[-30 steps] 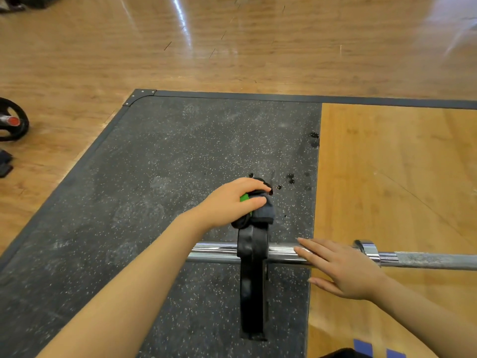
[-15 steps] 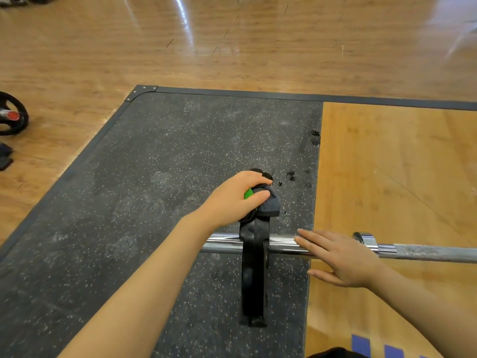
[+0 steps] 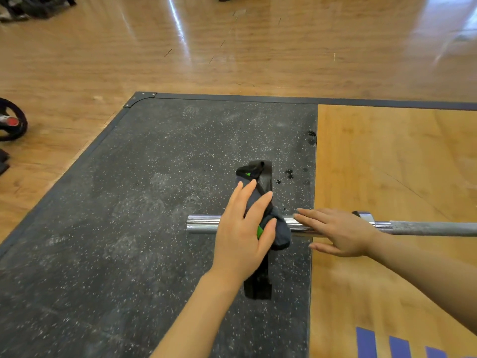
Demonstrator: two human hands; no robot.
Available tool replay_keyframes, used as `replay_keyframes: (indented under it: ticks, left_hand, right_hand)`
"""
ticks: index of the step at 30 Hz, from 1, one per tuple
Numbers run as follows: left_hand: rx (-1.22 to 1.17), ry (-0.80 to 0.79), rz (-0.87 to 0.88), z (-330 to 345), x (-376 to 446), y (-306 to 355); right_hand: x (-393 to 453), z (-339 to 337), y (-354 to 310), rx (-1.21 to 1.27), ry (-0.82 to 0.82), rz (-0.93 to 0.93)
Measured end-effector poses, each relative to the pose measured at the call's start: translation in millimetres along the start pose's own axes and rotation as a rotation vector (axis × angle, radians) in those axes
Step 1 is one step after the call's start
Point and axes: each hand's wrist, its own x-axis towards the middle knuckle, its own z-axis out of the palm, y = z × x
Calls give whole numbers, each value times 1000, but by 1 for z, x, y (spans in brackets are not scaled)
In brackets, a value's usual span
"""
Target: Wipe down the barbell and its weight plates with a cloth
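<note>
A chrome barbell (image 3: 204, 224) lies across the dark rubber mat, its grey shaft running off to the right. One thin black weight plate (image 3: 259, 286) stands edge-on on the sleeve. A dark grey cloth with green patches (image 3: 280, 232) is draped over the plate's top. My left hand (image 3: 244, 232) presses flat on the cloth with straight fingers, against the plate's left face. My right hand (image 3: 340, 232) rests flat on the sleeve just right of the plate, fingers extended.
The speckled rubber mat (image 3: 129, 215) borders a light wooden platform panel (image 3: 387, 164) on the right. Another black plate with a red-capped bar end (image 3: 11, 121) lies on the wooden floor at far left. Dark wet spots dot the mat beyond the plate.
My left hand has slid from the plate's far top edge down toward the sleeve, its fingers flattening over the cloth. The right hand stays on the sleeve.
</note>
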Motion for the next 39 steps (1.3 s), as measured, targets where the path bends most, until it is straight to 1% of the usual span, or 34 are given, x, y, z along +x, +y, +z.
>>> replay_keyframes:
  ticks: [3,5,8,10,14,17,20,24,26,28,32,39]
  left_hand:
    - [16,-24,0,0,17,-5]
    - [25,-49,-2,0,31,-10]
    - [12,-78,-49,2,56,-15]
    - [1,-86,-92,4,74,-17]
    - [-58,-139,-174,5,101,-22]
    - [-81,-146,-182,5,106,-23]
    - [-85,-73,-136,8,88,-19]
    - [-101,51,-64,20,28,-14]
    - [-103,90,-56,26,3,-14]
    - [-85,109,-48,29,-5,-15]
    - [-51,102,-25,28,23,-15]
    - [-62,72,-116,27,85,-20]
  right_hand:
    - [-1,0,-5,-26,22,94]
    - [-2,3,-10,-57,26,200]
    - [-4,4,-20,-72,-11,348]
    - [-2,3,-23,-76,-55,384]
    - [2,8,-15,-54,-118,399]
    - [4,12,-5,-19,-127,395]
    - [1,15,0,5,-130,365]
    - [-2,18,3,38,-108,317]
    - [-4,19,4,54,-89,295]
    - [-5,20,5,63,-77,278]
    - [-4,25,8,80,-23,281]
    - [15,35,24,47,120,354]
